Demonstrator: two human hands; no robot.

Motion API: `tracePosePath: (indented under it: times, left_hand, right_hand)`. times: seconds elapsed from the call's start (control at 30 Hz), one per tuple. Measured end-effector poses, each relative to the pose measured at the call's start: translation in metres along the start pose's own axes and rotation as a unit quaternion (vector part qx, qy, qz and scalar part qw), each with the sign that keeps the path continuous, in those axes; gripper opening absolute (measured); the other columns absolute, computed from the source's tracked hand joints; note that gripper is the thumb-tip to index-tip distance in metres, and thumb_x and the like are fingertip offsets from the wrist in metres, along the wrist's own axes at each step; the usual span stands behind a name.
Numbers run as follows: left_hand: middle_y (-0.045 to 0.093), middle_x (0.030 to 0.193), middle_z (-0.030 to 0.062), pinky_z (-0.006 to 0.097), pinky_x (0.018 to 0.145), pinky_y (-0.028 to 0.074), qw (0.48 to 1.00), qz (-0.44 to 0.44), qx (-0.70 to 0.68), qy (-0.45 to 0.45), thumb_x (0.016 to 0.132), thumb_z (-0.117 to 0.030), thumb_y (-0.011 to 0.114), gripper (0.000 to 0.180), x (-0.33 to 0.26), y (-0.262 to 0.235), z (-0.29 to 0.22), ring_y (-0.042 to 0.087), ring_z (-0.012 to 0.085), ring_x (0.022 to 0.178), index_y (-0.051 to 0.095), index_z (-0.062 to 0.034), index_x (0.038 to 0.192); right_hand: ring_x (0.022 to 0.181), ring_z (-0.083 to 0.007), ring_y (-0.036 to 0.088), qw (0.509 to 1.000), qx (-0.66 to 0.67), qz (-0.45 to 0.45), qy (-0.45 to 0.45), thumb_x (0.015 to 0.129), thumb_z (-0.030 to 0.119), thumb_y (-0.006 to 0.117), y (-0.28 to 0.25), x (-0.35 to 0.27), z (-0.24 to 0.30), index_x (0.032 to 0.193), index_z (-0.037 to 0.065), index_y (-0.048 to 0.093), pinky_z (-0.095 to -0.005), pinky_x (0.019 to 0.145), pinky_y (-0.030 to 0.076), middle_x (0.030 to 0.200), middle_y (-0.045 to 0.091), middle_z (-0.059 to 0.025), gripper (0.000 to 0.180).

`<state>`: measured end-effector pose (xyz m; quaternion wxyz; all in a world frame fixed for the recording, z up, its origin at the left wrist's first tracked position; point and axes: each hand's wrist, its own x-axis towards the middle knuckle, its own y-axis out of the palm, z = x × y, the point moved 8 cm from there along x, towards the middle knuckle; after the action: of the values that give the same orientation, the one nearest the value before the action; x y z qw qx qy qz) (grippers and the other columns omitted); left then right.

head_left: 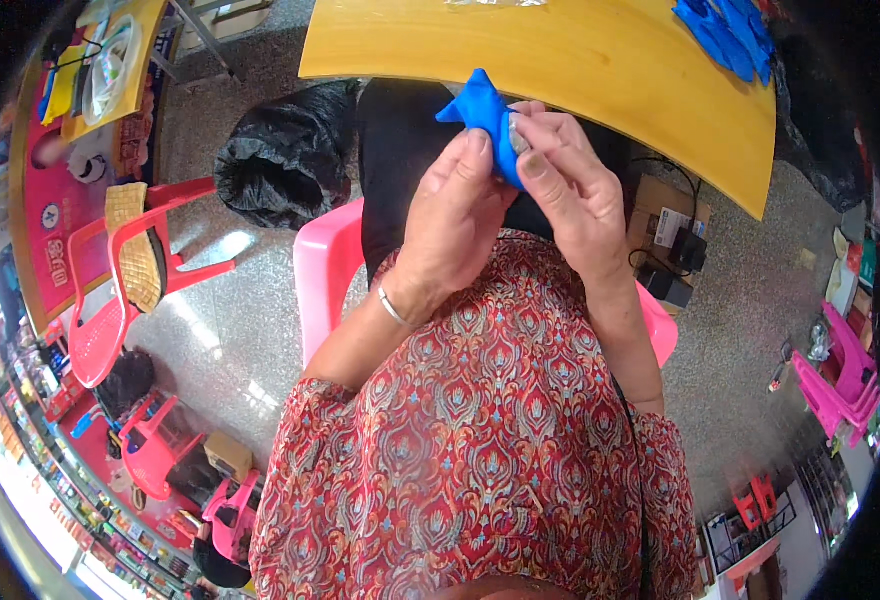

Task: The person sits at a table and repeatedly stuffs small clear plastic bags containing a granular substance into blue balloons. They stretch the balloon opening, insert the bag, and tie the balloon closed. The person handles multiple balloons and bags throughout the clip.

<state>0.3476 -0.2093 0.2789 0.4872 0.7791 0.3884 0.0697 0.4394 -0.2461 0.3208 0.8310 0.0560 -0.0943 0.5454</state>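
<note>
Between both hands, over my lap at the near edge of the table, is a small blue fabric piece [479, 104] with pointed corners sticking up at its top. My left hand [457, 205] pinches its lower left side, thumb pressed on the front. My right hand [572, 180] grips the right side with thumb and bent fingers. The lower part of the piece is hidden behind my fingers. Farther off, at the table's right end, lies a heap of similar blue fabric pieces [725, 38].
The yellow table [560, 50] curves ahead of me. A black plastic bag [285, 155] stands open on the floor to the left, near a red plastic chair [150, 250]. Under the table's right side sits a cardboard box [665, 215] with black devices and cables. Pink stools [840, 375] stand at far right.
</note>
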Motion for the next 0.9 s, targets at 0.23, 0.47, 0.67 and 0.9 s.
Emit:
tracePosePath:
  times: [0.23, 0.47, 0.67, 0.9]
  left_hand:
    - [0.057, 0.121, 0.0082, 0.034, 0.098, 0.043, 1.0, -0.003, 0.028, -0.011, 0.097, -0.029, 0.049, 0.04, -0.004, -0.002, -0.004, 0.053, 0.0167, 0.112, 0.049, -0.0024, 0.127]
    - [0.055, 0.128, 0.0059, 0.024, 0.089, 0.042, 0.985, 0.007, 0.167, 0.042, 0.094, -0.02, 0.056, 0.039, -0.005, -0.003, -0.011, 0.052, 0.0114, 0.11, 0.049, -0.0032, 0.129]
    - [0.055, 0.124, 0.0065, 0.031, 0.101, 0.038, 0.974, 0.017, 0.22, 0.057, 0.096, -0.014, 0.049, 0.036, 0.001, -0.006, -0.016, 0.049, 0.0143, 0.115, 0.047, -0.0012, 0.13]
    - [0.057, 0.116, 0.0013, 0.027, 0.095, 0.042, 0.971, 0.054, 0.174, 0.153, 0.097, -0.013, 0.048, 0.033, 0.005, -0.008, -0.012, 0.05, 0.009, 0.109, 0.048, -0.0037, 0.128]
  right_hand:
    - [0.094, -0.0228, 0.051, 0.963, -0.252, -0.019, -0.094, 0.077, 0.014, 0.073, -0.001, -0.001, 0.024, 0.1, 0.005, 0.069, -0.0321, 0.076, 0.046, 0.102, 0.055, -0.008, 0.024]
    - [0.086, -0.0244, 0.055, 0.958, -0.269, -0.01, -0.099, 0.075, 0.008, 0.071, -0.004, -0.003, 0.029, 0.097, 0.002, 0.068, -0.0336, 0.074, 0.045, 0.09, 0.058, -0.0092, 0.023]
    - [0.087, -0.0266, 0.06, 0.973, -0.221, 0.007, -0.071, 0.079, -0.001, 0.067, 0.0, -0.002, 0.018, 0.102, -0.003, 0.065, -0.033, 0.079, 0.047, 0.093, 0.062, -0.0128, 0.023]
    - [0.105, -0.0327, 0.054, 0.953, -0.281, 0.09, -0.074, 0.083, 0.006, 0.067, 0.01, -0.002, 0.015, 0.11, -0.005, 0.06, -0.0401, 0.091, 0.042, 0.114, 0.055, -0.0189, 0.03]
